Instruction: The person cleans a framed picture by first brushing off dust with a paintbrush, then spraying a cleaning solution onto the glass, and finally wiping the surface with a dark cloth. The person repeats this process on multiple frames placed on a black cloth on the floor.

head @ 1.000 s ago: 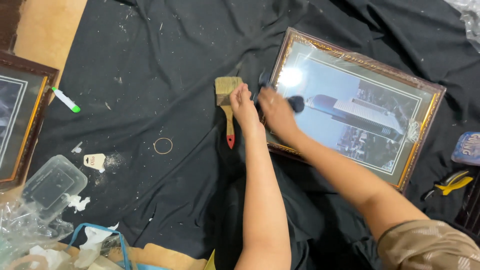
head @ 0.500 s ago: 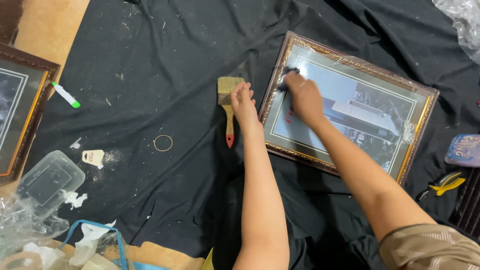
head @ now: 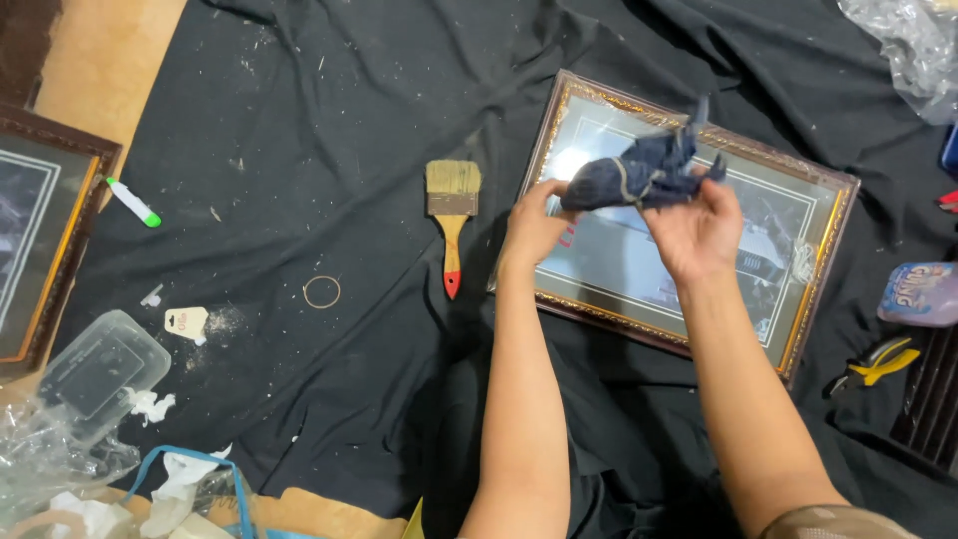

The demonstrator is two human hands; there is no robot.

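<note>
Both hands are holding one thing between them: a crumpled dark blue cloth rag (head: pixel 644 172), lifted clear of the surface. The left hand (head: pixel 536 228) is pinching the rag's left, rounded end with thumb and fingertips, while the right hand (head: pixel 699 228) is cupping the rag from below, its fingers curling up around the middle and right part, where loose ends are sticking out. Neither hand is spread flat; both are closing on the fabric.

The rag's long axis is running roughly left to right, slightly rising toward the right, across the gap between the two hands. It is hanging directly above the large picture in a dark wooden frame with gilt inner edging (head: pixel 818 289), which is lying flat on the black speckled cloth sheet (head: pixel 299 120) covering the floor. The rag is sitting over the frame's upper left part, apart from the glass rather than touching it, and a bright glare spot is showing on the glass just beside the left hand.

Of the two, the right hand is lying further over the glass; the left hand is hovering at the frame's left edge. Just to the left of it, a flat paintbrush with pale bristles and a red-tipped wooden handle (head: pixel 451 215) is resting untouched on the sheet, bristles pointing away from the person.
</note>
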